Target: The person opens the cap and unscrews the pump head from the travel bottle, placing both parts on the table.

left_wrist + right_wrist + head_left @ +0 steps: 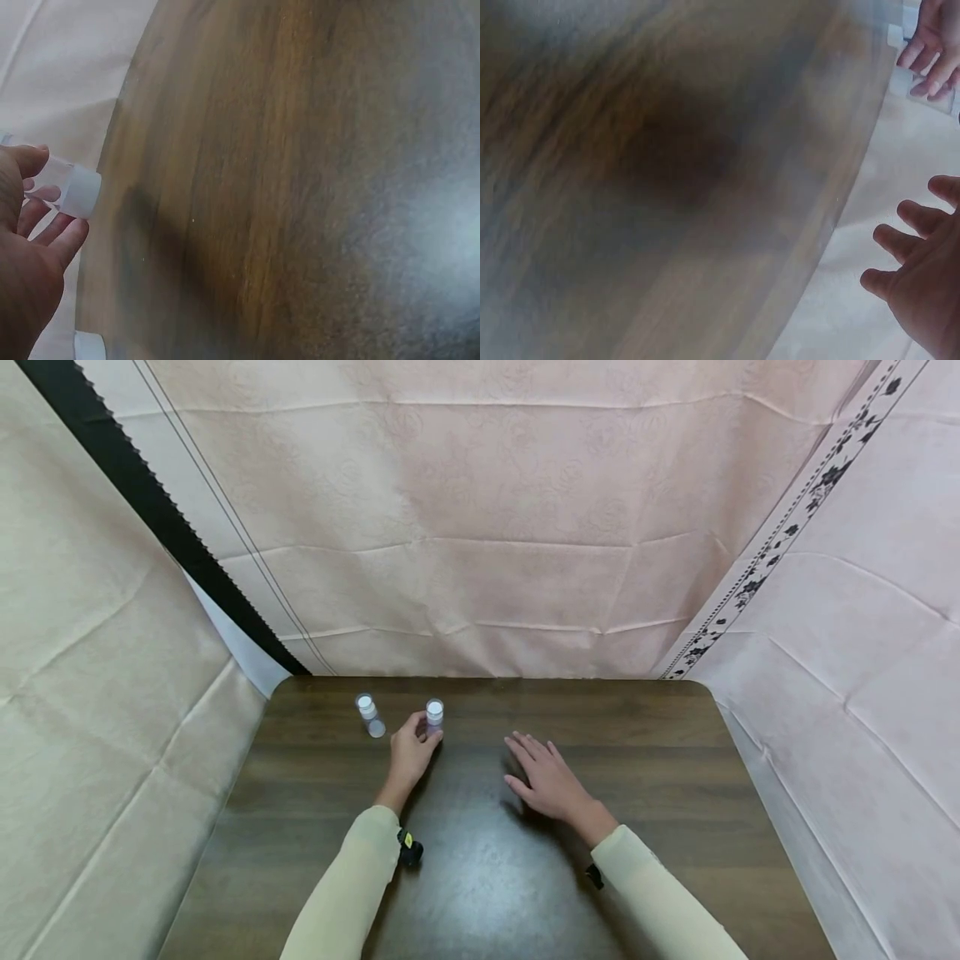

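My left hand (408,758) grips a small clear bottle (434,723) with a white cap, thumb on one side and fingers on the other. In the left wrist view the bottle's white cap (81,192) sticks out past the fingertips of my left hand (34,247). A second clear bottle (373,720) with a white cap stands just left of that hand, near the table's far edge. Out to the right, my right hand (551,781) is palm down over the table with fingers spread and holds nothing. Its fingers (896,241) show extended in the right wrist view.
The dark wooden table (480,843) has rounded far corners. A pale cloth (480,527) hangs behind it, and more cloth hangs at the left and right sides. Black wrist devices (409,849) sit at the sleeves.
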Motion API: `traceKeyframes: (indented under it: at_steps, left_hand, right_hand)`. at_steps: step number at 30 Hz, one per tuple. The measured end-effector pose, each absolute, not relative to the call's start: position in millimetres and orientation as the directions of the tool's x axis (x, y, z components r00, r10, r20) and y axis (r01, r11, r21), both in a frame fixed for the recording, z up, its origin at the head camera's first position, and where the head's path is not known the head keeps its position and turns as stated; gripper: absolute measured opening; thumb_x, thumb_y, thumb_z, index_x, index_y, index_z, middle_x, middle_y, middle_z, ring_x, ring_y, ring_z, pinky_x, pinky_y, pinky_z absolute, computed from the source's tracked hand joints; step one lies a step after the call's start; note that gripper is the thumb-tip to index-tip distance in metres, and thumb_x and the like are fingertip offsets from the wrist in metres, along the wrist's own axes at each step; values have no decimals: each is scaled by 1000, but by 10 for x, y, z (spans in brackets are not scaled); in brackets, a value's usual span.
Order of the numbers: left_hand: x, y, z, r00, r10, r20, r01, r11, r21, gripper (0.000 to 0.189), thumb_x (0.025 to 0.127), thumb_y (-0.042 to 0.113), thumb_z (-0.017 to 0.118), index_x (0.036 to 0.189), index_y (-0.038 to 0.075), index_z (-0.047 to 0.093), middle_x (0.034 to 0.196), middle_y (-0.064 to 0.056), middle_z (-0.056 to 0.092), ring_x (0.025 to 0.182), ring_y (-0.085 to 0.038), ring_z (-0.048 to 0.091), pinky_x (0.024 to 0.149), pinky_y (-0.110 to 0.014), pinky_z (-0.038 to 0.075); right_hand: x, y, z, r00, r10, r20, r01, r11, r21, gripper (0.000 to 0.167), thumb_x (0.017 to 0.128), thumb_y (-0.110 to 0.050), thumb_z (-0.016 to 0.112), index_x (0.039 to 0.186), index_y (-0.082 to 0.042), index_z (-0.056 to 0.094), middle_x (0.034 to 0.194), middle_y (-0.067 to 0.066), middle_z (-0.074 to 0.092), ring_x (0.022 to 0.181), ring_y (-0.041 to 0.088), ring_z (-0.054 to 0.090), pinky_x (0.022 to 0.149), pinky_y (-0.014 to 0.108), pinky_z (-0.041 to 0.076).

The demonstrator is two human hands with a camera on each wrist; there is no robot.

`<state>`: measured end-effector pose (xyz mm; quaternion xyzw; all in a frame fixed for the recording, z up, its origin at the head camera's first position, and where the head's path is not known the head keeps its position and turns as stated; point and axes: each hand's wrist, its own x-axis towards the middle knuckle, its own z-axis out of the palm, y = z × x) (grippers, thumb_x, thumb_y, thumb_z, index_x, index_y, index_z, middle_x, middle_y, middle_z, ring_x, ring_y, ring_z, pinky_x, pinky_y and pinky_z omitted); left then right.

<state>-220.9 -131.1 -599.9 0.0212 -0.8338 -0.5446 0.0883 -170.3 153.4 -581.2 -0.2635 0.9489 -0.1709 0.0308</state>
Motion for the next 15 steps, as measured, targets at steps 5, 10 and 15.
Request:
traceKeyframes:
  at_steps: [5,10,15]
  left_hand:
    - [-2162,-1251,-5982,-979,-120,166,98,438,893,40,89,5,80,126,-2,66,125,-24,70,115,-37,70,97,-47,58]
    - [-2109,-1188,-5959,-971,-95,221,147,491,859,41,87,4,81,125,0,67,121,-22,72,109,-35,72,95,-48,58]
    - [-2054,-1120,-5916,-967,-60,248,184,512,839,40,87,4,81,124,0,67,122,-21,71,110,-37,71,96,-50,57]
  right_hand:
    - [-1723,1641,-5771,-869,-493,48,-477,807,-350,69,107,-47,50,164,-16,28,168,11,32,154,33,33,122,63,27]
    - [-1735,1728,-5715,-878,-475,64,-461,800,-384,68,107,-46,50,164,-14,29,168,11,32,154,31,34,122,63,28]
    - [-1733,1777,-5672,-890,-452,58,-428,785,-449,68,108,-47,48,164,-15,28,169,10,29,155,31,32,122,65,25]
